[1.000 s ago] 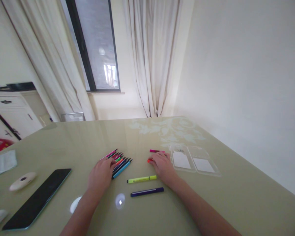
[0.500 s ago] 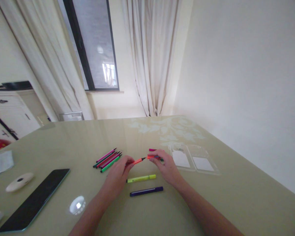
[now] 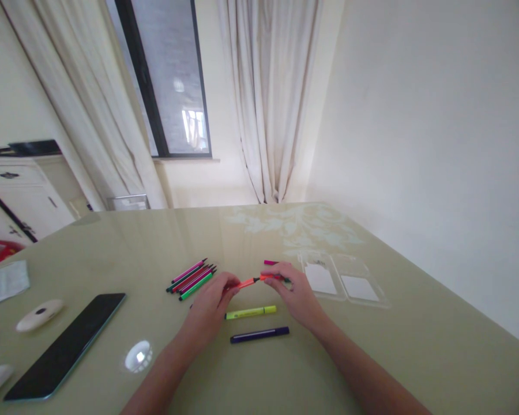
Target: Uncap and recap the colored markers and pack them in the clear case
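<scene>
My left hand (image 3: pixel 216 294) is closed on an orange marker (image 3: pixel 247 283), whose dark tip points right. In my right hand (image 3: pixel 292 283), thumb and fingers pinch the orange cap (image 3: pixel 268 277), its open end at the marker's tip; whether they touch I cannot tell. Nearer to me lie a capped yellow marker (image 3: pixel 251 312) and a capped dark purple marker (image 3: pixel 259 335). Left of my left hand sits a group of several uncapped markers (image 3: pixel 192 279) in pink, red and green. A magenta cap (image 3: pixel 270 262) shows just behind my right fingers, with other caps partly hidden there.
A clear plastic case (image 3: pixel 341 276) lies unfolded at the right. On the left are a black tablet-like slab (image 3: pixel 67 349), a white oval object (image 3: pixel 40 315), a folded paper (image 3: pixel 5 285) and a small shiny dome (image 3: pixel 138 356). The wall borders the table's right edge.
The orange cap and the marker's tip have come closer together, narrowing the gap between them. The whole view has shifted slightly; the other markers lie as before.
</scene>
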Demonstrator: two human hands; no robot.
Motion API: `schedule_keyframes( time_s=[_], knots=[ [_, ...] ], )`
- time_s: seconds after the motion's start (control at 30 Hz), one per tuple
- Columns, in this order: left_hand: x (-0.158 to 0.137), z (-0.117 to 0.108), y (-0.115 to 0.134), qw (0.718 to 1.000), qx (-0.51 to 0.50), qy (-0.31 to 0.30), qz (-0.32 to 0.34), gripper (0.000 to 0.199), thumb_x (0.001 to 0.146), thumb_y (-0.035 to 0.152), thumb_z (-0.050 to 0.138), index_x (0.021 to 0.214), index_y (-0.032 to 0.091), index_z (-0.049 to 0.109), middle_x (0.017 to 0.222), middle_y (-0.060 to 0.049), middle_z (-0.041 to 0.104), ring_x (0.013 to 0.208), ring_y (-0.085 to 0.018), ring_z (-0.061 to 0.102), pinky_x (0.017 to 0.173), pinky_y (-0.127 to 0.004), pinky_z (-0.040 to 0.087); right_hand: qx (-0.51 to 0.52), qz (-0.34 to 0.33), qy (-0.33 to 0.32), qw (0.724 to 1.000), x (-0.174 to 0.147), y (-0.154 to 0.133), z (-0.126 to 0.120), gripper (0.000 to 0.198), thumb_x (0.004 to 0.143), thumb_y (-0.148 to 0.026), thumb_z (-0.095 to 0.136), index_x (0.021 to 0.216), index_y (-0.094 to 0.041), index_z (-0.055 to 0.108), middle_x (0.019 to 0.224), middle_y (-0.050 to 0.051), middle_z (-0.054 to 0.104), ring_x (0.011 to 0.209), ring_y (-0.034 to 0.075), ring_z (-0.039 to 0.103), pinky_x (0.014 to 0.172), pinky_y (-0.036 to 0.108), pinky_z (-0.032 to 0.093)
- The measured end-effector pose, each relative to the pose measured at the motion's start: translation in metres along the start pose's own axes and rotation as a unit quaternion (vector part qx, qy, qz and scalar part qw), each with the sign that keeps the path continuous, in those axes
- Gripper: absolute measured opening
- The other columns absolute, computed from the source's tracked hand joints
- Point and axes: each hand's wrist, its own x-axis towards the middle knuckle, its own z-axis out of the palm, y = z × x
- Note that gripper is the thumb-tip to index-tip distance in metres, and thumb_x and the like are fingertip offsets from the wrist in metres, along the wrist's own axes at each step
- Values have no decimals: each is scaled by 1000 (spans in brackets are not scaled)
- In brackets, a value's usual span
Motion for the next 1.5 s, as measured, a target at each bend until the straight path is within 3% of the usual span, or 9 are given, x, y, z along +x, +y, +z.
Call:
schedule_keyframes(
  time_s=[0.2, 0.4, 0.63, 0.87, 1.13, 1.23, 1.33, 1.4, 1.5],
  knots=[
    [-1, 2, 7, 999, -29, 24, 35, 24, 98, 41, 55, 101, 25, 73, 99, -3, 75, 94, -22, 67, 85, -33, 51, 1, -2, -19, 1000, -1, -1, 0, 16, 93, -38, 71, 98, -27, 81, 93, 3, 78, 92, 22, 69, 90, 37, 51],
    [-4, 6, 17, 997, -54, 49, 11, 23, 93, 41, 61, 92, 24, 76, 87, -3, 75, 82, -21, 68, 77, -31, 54, 20, 17, -6, 1000, -5, -1, -2, 19, 90, -44, 73, 94, -28, 82, 86, 3, 78, 82, 21, 70, 80, 35, 54],
    [-5, 10, 15, 999, -49, 7, -7, 25, 96, 43, 57, 97, 24, 72, 90, -3, 75, 82, -20, 69, 74, -30, 54, 6, 31, -29, 999, 0, -7, -4, 21, 90, -45, 71, 94, -27, 81, 93, 4, 80, 89, 22, 72, 82, 35, 56],
    [-6, 11, 9, 996, 62, -56, 7, 20, 96, 35, 54, 95, 22, 70, 98, -7, 72, 92, -24, 66, 84, -36, 50, -108, 47, 124, 985, 10, 13, -32, 27, 100, -38, 54, 104, -23, 75, 98, 7, 78, 91, 24, 71, 88, 41, 53],
    [-11, 17, 15, 990, 37, -134, 31, 27, 97, 40, 54, 95, 23, 75, 103, -9, 70, 92, -22, 66, 83, -33, 51, -346, 4, -20, 938, 5, 36, -27, 9, 93, -26, 69, 87, -22, 75, 99, 7, 71, 98, 25, 63, 88, 40, 45],
    [-4, 7, 6, 994, 60, -90, 7, 28, 96, 39, 52, 94, 22, 74, 99, -8, 72, 86, -22, 66, 81, -34, 51, -368, 2, -42, 929, 2, 35, -23, 3, 91, -21, 72, 90, -22, 76, 105, 7, 69, 102, 26, 61, 90, 41, 44],
    [4, -15, -18, 989, 135, 34, -44, 29, 96, 36, 47, 96, 21, 72, 102, -9, 73, 92, -25, 66, 87, -38, 51, -345, 0, -63, 936, 2, 33, -22, 1, 89, -22, 74, 89, -22, 75, 108, 6, 68, 104, 25, 61, 91, 41, 42],
    [7, -30, -36, 967, 218, 104, -86, 32, 97, 33, 45, 103, 18, 72, 108, -12, 71, 97, -28, 65, 92, -41, 49, -322, -4, -79, 943, 1, 31, -21, 4, 89, -23, 76, 85, -22, 74, 111, 6, 67, 108, 25, 61, 94, 41, 41],
    [5, -47, -57, 928, 331, 115, -131, 34, 97, 31, 42, 106, 17, 71, 104, -14, 70, 101, -32, 64, 92, -43, 48, -304, -1, -97, 948, 1, 28, -20, 6, 87, -24, 78, 83, -22, 74, 114, 5, 67, 113, 25, 60, 96, 42, 39]
  ],
)
